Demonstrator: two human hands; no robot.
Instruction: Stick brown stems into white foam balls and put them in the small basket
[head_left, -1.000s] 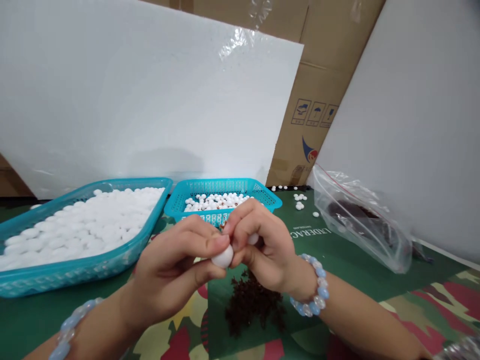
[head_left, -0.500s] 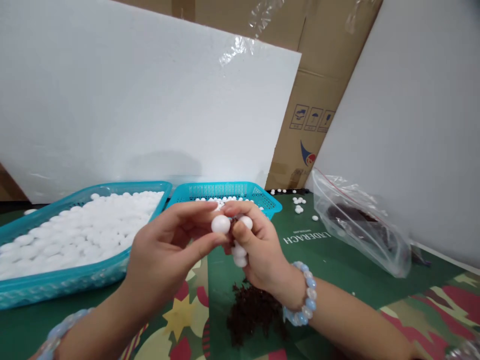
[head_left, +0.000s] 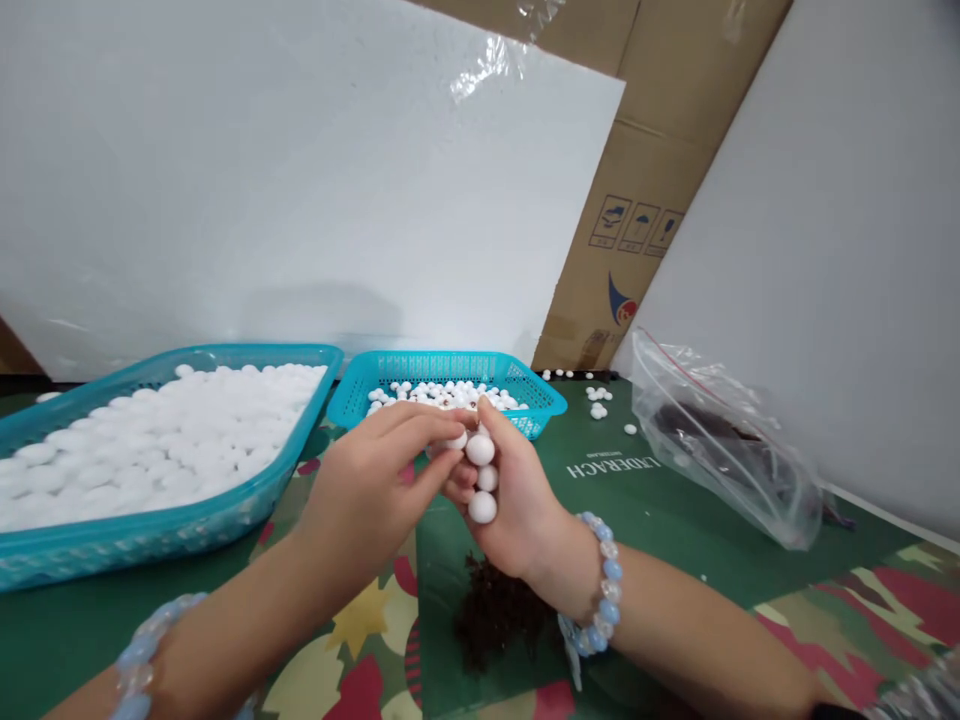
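From the head view, the right hand (head_left: 504,500) holds three white balls (head_left: 481,478) in a column just in front of the small basket (head_left: 540,398) while the left hand (head_left: 375,490) pinches the top one (many balls left in the large tray (head_left: 45,560)).

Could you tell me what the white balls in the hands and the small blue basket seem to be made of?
White balls: probably plastic or foam; smooth and matte.
Small blue basket: likely moulded plastic, judging by its even turquoise colour and slotted walls.
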